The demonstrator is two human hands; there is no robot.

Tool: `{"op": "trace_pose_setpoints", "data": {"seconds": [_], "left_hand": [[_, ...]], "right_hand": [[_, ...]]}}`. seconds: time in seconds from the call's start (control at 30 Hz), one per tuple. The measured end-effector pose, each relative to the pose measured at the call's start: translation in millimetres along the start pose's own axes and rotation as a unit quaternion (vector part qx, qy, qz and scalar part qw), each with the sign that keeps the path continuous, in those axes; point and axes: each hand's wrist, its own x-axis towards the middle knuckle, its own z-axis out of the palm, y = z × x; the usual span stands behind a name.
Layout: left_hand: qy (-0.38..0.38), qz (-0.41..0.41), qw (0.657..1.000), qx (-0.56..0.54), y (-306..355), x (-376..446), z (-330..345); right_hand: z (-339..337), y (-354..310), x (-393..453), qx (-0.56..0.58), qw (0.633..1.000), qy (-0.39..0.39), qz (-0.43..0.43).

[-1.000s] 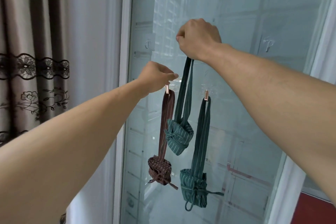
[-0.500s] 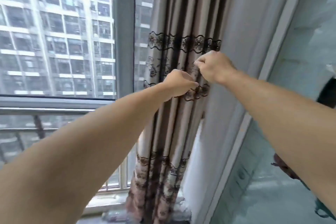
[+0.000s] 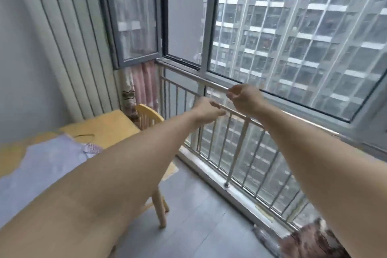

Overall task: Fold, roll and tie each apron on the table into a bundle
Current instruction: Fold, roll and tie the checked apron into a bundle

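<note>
**Open air by the railing, table crowded on the left**

Both hands, the left hand (image 3: 206, 109) and right hand (image 3: 244, 99), hang in free air before the metal railing (image 3: 234, 132), which bars the way forward. Left, the wooden table (image 3: 100, 125) carries a pale cloth (image 3: 41, 163) (chair (image 3: 147, 116) tucked behind). The floor (image 3: 199, 216) between lies open.

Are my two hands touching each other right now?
Apart. The head view shows railing bars and window in the gap between the left hand and the right hand; neither holds anything.
</note>
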Motion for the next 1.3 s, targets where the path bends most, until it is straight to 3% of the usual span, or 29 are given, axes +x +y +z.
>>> {"op": "trace_pose_setpoints", "data": {"seconds": [0.17, 0.33, 0.6, 0.7, 0.83, 0.97, 1.1, 1.3], "left_hand": [[0.112, -0.148, 0.983, -0.004, -178.5, -35.9, -166.0], [0.219, -0.296, 0.930, -0.018, -336.6, -114.1, -289.3], [0.265, -0.422, 0.863, -0.086, -463.5, -163.7, -345.4], [0.250, -0.461, 0.844, -0.111, -504.2, -159.7, -346.7], [0.219, -0.495, 0.839, -0.056, -557.1, -131.0, -350.0], [0.192, -0.520, 0.832, 0.021, -606.5, -95.8, -348.1], [0.101, -0.545, 0.824, 0.121, -651.7, -66.8, -339.7], [0.017, -0.526, 0.818, 0.232, -693.7, -51.2, -316.5]], "right_hand": [[183.1, -130.7, 35.0, 0.036, 0.988, -0.142, -0.056], [339.2, -240.4, 37.9, 0.013, 0.953, -0.276, -0.127], [494.4, -295.3, 28.7, -0.039, 0.892, -0.410, -0.183], [542.3, -288.8, 48.4, -0.090, 0.867, -0.447, -0.202], [605.2, -283.8, 91.3, -0.109, 0.859, -0.457, -0.205], [657.8, -281.1, 130.9, -0.110, 0.878, -0.432, -0.175], [700.7, -279.1, 158.6, -0.084, 0.906, -0.403, -0.096], [753.7, -264.4, 181.7, -0.074, 0.900, -0.430, -0.018]]}}
